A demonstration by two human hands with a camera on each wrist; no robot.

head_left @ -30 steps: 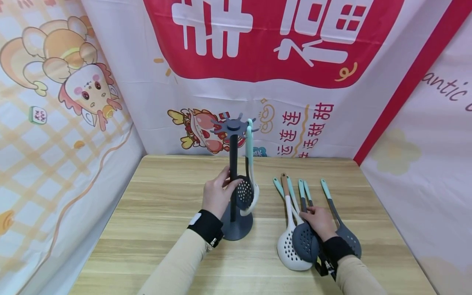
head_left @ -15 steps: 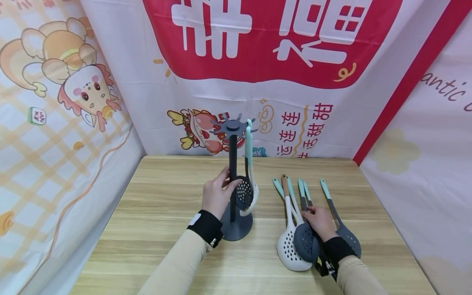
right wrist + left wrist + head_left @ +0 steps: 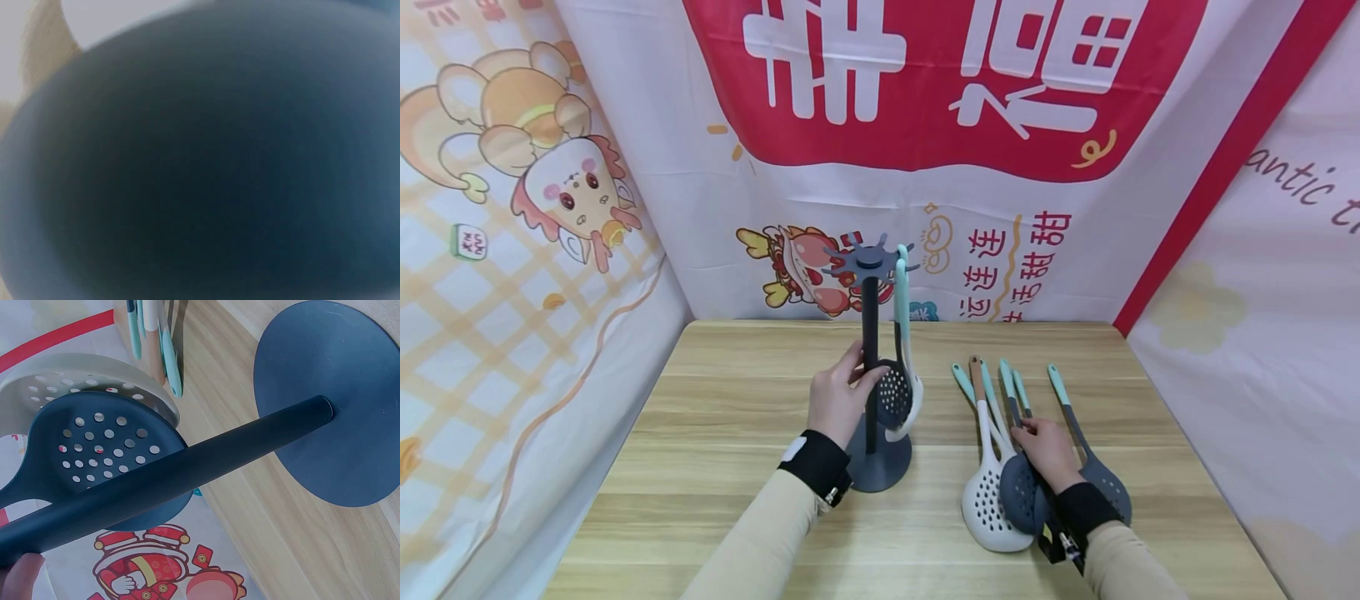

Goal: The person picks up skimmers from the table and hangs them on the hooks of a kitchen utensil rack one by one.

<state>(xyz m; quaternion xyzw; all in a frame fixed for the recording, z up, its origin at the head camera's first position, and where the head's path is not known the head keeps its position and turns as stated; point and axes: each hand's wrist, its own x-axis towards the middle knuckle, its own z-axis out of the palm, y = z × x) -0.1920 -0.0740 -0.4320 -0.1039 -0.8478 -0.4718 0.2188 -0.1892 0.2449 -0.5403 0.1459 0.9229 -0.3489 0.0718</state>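
In the head view, my left hand (image 3: 837,400) grips the black pole (image 3: 870,358) of an upright utensil stand. From the stand's hooked top (image 3: 870,263) hang a dark skimmer (image 3: 106,437) and a white perforated ladle (image 3: 59,372), both close beside the pole. Over at the right, my right hand (image 3: 1049,452) pinches the handle of a dark kitchen spoon (image 3: 1019,493) with a mint grip. Its rounded head lies over a white skimmer (image 3: 992,510) on the table. A blurred dark rounded surface (image 3: 206,162) fills most of the right wrist view.
Several more utensils with mint or brown handles lie bunched by my right hand, including a brown-handled one (image 3: 977,379). A dark slotted turner (image 3: 1105,479) lies farther right. Printed cloth (image 3: 820,192) hangs behind the wooden table (image 3: 730,375).
The dark spoon's handle has swung slightly left, away from the neighbouring handle, and its head has turned a little. My left hand stays on the pole.
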